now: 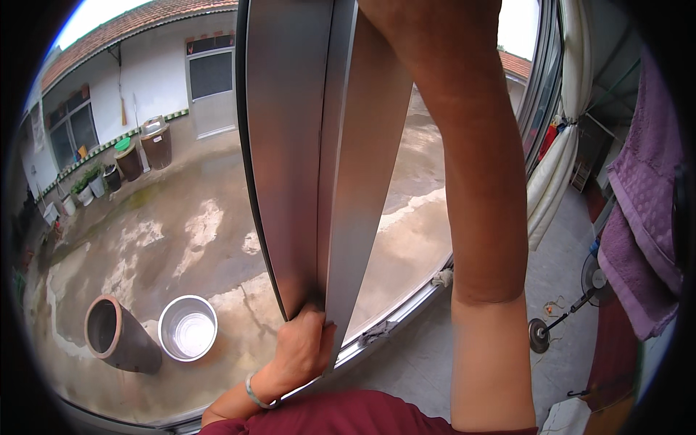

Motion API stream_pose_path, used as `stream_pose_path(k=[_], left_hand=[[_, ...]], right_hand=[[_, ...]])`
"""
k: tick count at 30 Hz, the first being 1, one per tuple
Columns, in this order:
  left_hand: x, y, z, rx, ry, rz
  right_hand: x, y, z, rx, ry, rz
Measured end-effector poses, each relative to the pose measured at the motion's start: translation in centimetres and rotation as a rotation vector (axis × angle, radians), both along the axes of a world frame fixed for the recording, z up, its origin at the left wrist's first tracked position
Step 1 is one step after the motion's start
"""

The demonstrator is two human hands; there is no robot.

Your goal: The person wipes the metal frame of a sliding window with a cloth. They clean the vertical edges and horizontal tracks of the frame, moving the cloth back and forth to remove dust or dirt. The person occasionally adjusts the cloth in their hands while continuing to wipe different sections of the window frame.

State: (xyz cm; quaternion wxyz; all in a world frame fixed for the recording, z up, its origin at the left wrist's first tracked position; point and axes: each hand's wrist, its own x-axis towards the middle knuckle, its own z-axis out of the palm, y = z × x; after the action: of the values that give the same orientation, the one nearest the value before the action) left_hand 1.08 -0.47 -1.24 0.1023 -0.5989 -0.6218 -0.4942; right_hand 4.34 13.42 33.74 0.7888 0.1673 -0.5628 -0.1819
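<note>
While the left hand [303,346] is gripping low, the right arm [486,217] is stretching high

As its fingers are curling around the bottom end of a tall metal frame [290,145], the left hand is clamping that end. The frame is rising from this hand past the upper edge of view, a dark seal [243,87] lining its left side. Well above the left hand, the right hand [391,18] is showing only in part; whether it is clasping anything cannot be told. Just below and left of the left hand, a pale bracelet [255,391] is circling the wrist. Farther to that hand's left, on the courtyard ground [181,272], a silvery basin [188,328] is standing with its mouth up, a dark, brown-rimmed jar [134,348] just beside it. To the left hand's right, a crumpled cloth [377,332] is lying along the window track [415,307]. Farther right, past the right arm, a fan [538,336] is standing on grey floor, a cream curtain [568,174] is hanging gathered, and a purple towel [645,181] is hanging outermost. Far up and left of the left hand, potted plants [88,187] are lining a white-walled building [156,80].
</note>
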Motion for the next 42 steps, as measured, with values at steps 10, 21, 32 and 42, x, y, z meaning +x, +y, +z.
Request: stream_pose_path(k=[10,21,32,42], left_hand=[[-0.1,-1.4,0.4,0.058,0.029,0.125],[-0.5,-2.4,1.1,0.498,0.319,0.252],[-1.1,1.1,-1.1,0.483,0.398,0.455],[-2.0,0.0,-1.1,0.453,0.617,0.516]], right_hand=[[1.0,-3.0,-15.7,-0.257,-0.217,-0.010],[2.5,-1.7,-25.4,-0.221,-0.364,-0.116],[4.8,-4.3,-5.0,-0.121,-0.177,0.282],[-0.1,-8.2,-0.2,-0.135,-0.079,-0.670]])
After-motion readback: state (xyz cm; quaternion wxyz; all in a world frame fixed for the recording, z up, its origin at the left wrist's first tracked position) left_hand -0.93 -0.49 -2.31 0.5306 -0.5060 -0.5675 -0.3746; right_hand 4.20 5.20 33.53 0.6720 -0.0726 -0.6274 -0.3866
